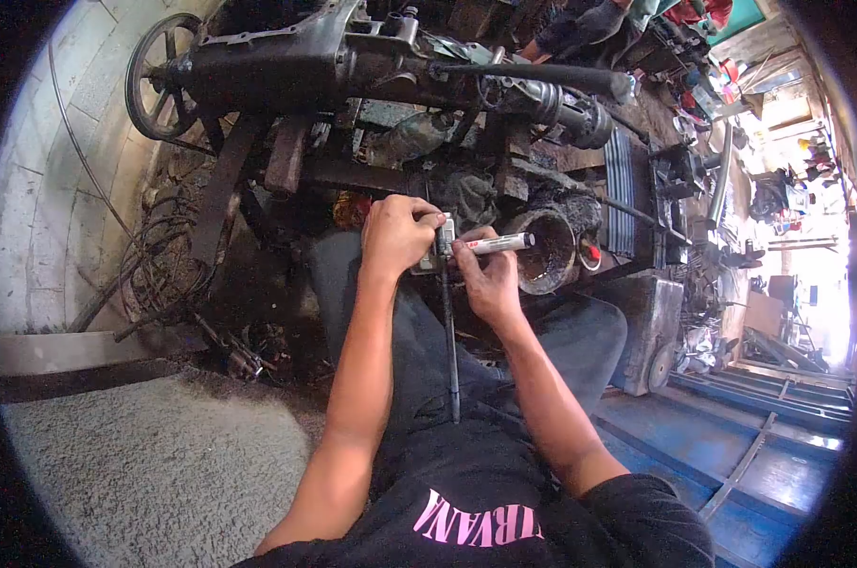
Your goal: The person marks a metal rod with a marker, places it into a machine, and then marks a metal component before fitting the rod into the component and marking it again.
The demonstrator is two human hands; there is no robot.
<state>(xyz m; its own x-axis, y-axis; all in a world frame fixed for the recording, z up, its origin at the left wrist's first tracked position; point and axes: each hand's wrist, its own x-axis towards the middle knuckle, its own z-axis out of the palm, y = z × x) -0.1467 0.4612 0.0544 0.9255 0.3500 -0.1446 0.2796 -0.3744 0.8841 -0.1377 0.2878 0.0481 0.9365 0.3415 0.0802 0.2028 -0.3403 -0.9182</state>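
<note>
Held in my right hand (488,279) is a white marker pen (504,243), its barrel pointing to the right and its other end at a small grey metal block (446,233). Thumb and fingers of my left hand (400,232) pinch the left side of that block. From just below it a long dark metal rod (450,350) runs down over my lap toward my shirt. The pen's writing end is hidden behind my right fingers.
A greasy machine body (267,71) with a spoked wheel (163,76) spans the back. Beyond my right hand stands a round, dirty metal pot (547,256). A plastic bottle (414,137) lies behind my hands. Cables (154,237) tangle at left; another person (580,28) is at the top.
</note>
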